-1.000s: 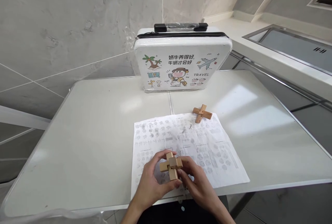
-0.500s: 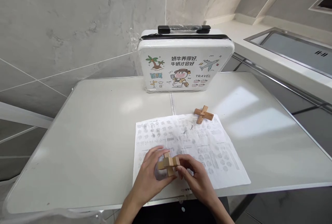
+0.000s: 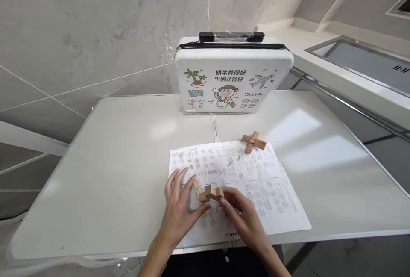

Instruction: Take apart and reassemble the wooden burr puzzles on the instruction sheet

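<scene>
Low over the printed sheet, my left hand [image 3: 178, 208] has its thumb and index finger at the two ends of a notched pale wooden puzzle piece [image 3: 197, 184], its other fingers spread. Close beside it, my right hand [image 3: 241, 213] pinches another pale wooden puzzle piece [image 3: 210, 191] between thumb and fingers. These pieces overlap in my view; whether they still touch I cannot tell. A darker wooden cross-shaped puzzle [image 3: 253, 142] lies at the sheet's far right edge, apart from both hands. Under my hands is the creased paper sheet [image 3: 221, 166], printed with small diagrams.
A white carry case [image 3: 235, 80] with cartoon prints and a black handle, wrapped in clear plastic, stands at the back of the white folding table [image 3: 128, 161]. A counter [image 3: 288, 39] with an inset sink [image 3: 368, 61] runs along the right. A grey wall rises behind.
The pale wooden cross between my hands has opened out, its parts now offset from each other. My left fingers have spread and shifted left and up. My right hand keeps its pinch.
</scene>
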Motion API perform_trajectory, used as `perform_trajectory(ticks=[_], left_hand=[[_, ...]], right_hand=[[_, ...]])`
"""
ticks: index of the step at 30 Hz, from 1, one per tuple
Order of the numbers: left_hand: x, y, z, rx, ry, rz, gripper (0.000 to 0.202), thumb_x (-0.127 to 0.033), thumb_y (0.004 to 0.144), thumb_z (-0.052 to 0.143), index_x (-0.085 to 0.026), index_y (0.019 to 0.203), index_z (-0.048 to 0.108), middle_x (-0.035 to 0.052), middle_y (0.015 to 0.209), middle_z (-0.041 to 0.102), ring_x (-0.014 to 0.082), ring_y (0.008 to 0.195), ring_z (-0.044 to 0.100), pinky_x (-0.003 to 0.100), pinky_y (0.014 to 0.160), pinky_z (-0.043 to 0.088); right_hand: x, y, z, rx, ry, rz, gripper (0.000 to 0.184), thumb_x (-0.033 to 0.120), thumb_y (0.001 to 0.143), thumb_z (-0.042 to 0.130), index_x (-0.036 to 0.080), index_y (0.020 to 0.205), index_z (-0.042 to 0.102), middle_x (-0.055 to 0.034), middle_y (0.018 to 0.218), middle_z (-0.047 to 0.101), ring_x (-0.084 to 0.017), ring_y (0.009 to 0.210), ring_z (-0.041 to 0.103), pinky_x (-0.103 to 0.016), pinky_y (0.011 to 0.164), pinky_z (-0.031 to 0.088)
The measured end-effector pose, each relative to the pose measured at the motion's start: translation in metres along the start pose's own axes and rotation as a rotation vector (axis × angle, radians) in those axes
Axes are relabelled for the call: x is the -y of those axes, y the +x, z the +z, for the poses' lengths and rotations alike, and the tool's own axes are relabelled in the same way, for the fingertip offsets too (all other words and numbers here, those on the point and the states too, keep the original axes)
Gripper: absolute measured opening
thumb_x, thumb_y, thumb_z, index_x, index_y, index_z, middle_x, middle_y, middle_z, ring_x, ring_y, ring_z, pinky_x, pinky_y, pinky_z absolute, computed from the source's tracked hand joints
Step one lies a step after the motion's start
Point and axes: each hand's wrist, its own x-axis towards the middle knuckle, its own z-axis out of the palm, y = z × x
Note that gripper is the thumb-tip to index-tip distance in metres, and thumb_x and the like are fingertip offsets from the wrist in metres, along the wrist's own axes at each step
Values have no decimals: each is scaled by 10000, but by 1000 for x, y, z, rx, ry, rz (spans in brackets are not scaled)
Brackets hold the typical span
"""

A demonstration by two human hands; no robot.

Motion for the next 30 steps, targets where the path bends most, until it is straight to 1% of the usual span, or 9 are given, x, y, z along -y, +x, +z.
perform_trajectory(ticks=[3, 7, 9, 14, 16, 19, 22, 26, 30], left_hand=[[-4, -2, -6, 56, -91, 30, 619, -540, 929, 762, -346, 1474, 543, 94, 1621, 474, 395, 1567, 285, 618, 1190, 448], [-8, -5, -9, 23, -180, 114, 273, -396, 1022, 678, -308, 1280, 664, 73, 1459, 631, 353, 1505, 388, 566, 1161, 483], [-8, -6, -8, -16, -200, 139, 170, -310, 1046, 642, -291, 1211, 679, 61, 1391, 676, 327, 1474, 426, 536, 1136, 505], [-6, -6, -9, -88, -219, 130, 160, -259, 1054, 614, -291, 1197, 678, 49, 1303, 722, 299, 1420, 487, 515, 1106, 522], [-4, -6, -11, -137, -201, 102, 132, -267, 1051, 619, -288, 1160, 689, 54, 1252, 735, 296, 1383, 524, 505, 1077, 535], [0, -7, -12, -246, -136, 41, 27, -280, 1019, 675, -265, 1001, 688, 58, 1173, 747, 294, 1313, 574, 484, 1037, 547], [5, -9, -12, -341, -38, 13, 125, -273, 979, 730, -248, 895, 641, 60, 1121, 756, 301, 1271, 595, 487, 1022, 543], [12, -13, -10, -387, 86, 48, 158, -257, 950, 757, -243, 884, 615, 55, 1083, 770, 322, 1241, 607, 524, 1005, 535], [11, -14, -7, -391, 149, 67, 190, -246, 929, 770, -242, 879, 586, 58, 1085, 773, 348, 1238, 612, 552, 982, 531]], right_hand=[[0, 0, 1, -1, 4, 11, 343, 506, 1066, 577, 197, 1185, 667, -37, 822, 658, -181, 679, 614, -287, 630, 498], [1, 0, 4, 12, -1, 27, 340, 502, 1066, 575, 199, 1189, 667, -48, 838, 671, -186, 686, 622, -284, 622, 492], [3, 1, 5, 32, 2, 32, 329, 492, 1073, 564, 204, 1192, 669, -48, 846, 674, -185, 692, 626, -280, 622, 493], [9, 0, 8, 185, 13, 23, 271, 444, 1082, 561, 224, 1191, 675, -15, 807, 673, -171, 683, 627, -277, 659, 494], [11, -1, 10, 211, 12, 29, 261, 436, 1080, 567, 226, 1193, 673, -8, 806, 678, -166, 677, 628, -273, 664, 490], [10, -1, 14, 142, -39, 37, 276, 462, 1076, 564, 220, 1145, 678, -11, 804, 666, -166, 677, 612, -269, 643, 478], [6, 2, 16, 16, -134, 46, 308, 502, 1072, 555, 217, 1083, 671, -15, 790, 654, -166, 646, 589, -265, 579, 446], [-3, 5, 18, -101, -310, 19, 284, 489, 1076, 540, 223, 1073, 637, -21, 796, 682, -178, 640, 642, -272, 571, 465], [-8, 8, 23, -149, -492, -31, 232, 455, 1077, 534, 232, 1060, 597, -14, 765, 704, -193, 629, 692, -274, 548, 464]])
